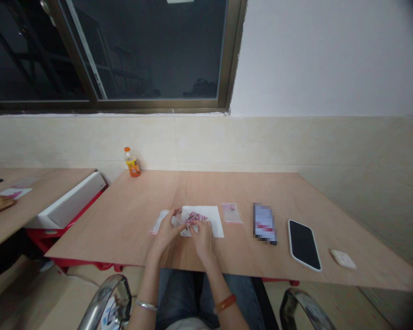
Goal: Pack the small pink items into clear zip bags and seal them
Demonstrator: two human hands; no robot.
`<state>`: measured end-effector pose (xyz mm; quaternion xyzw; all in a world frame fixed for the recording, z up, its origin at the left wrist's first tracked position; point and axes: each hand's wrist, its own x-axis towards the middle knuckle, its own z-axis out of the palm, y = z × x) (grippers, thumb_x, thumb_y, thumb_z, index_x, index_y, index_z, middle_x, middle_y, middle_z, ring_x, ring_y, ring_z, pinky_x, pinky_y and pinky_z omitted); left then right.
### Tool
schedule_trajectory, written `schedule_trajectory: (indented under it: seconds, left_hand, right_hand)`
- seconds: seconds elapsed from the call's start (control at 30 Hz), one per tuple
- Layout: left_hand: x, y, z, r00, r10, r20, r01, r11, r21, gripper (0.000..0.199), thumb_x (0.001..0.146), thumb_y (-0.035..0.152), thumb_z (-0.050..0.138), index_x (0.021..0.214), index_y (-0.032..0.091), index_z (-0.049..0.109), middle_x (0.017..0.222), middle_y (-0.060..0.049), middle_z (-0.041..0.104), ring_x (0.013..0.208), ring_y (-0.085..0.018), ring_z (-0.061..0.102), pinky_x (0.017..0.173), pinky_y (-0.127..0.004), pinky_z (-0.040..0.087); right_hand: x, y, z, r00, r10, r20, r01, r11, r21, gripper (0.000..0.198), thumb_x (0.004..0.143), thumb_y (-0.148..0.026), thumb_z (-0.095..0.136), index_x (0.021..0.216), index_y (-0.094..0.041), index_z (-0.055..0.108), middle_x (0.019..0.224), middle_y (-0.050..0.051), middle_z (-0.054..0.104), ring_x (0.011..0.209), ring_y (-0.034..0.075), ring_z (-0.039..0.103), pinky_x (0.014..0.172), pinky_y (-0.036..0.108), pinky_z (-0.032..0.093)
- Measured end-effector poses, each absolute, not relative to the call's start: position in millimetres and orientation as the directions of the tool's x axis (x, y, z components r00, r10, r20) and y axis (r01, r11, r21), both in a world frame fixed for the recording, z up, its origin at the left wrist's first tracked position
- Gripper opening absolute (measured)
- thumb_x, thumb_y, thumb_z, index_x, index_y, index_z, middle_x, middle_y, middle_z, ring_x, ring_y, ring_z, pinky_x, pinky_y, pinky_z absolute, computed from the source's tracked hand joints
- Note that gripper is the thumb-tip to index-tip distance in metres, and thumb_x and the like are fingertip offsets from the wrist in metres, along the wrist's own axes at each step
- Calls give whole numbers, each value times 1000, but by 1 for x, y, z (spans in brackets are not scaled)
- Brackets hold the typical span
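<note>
A sheet of white paper [216, 225] lies on the table, with a pile of small pink and purple beads [195, 216] on it. My left hand [168, 232] curves over the paper's left edge, its fingers closed on a thin pale cord [177, 214] that bends in a loop beside the beads. Just below the pile, my right hand [203, 236] has thumb and fingertips pinched together close to the left fingertips. Whatever sits in that right pinch is too small to make out.
Clear plastic bags lie on either side, one [157, 223] partly behind my left hand, another [231, 213] holding pink bits. Further right are a phone [265, 223], a tablet-like device [304, 245] and a white case [343, 259]. An orange drink bottle [132, 163] stands at the back. Another person's hand [0, 204] rests on the neighbouring table.
</note>
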<state>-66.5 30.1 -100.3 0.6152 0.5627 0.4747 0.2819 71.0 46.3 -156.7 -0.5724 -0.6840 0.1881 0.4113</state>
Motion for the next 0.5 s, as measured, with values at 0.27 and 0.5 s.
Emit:
schedule_trajectory:
  seconds: [0.27, 0.5]
  left_hand:
    - [-70, 33, -108, -123, 950, 287, 407, -215, 888, 40, 66, 23, 66, 104, 17, 54, 105, -6, 62, 100, -20, 57, 91, -34, 42]
    - [-68, 32, -105, -122, 949, 290, 420, -216, 882, 38, 65, 22, 66, 101, 16, 55, 103, -8, 62, 99, -21, 57, 90, -35, 42]
  right_hand:
    - [61, 39, -166, -114, 957, 265, 755, 258, -604, 22, 82, -22, 53, 96, -23, 70, 88, 8, 69, 87, 25, 58, 78, 33, 41]
    - [53, 33, -163, -78, 972, 221, 789, 196, -582, 26, 86, -21, 47, 98, -24, 69, 87, 7, 70, 88, 22, 58, 76, 29, 40]
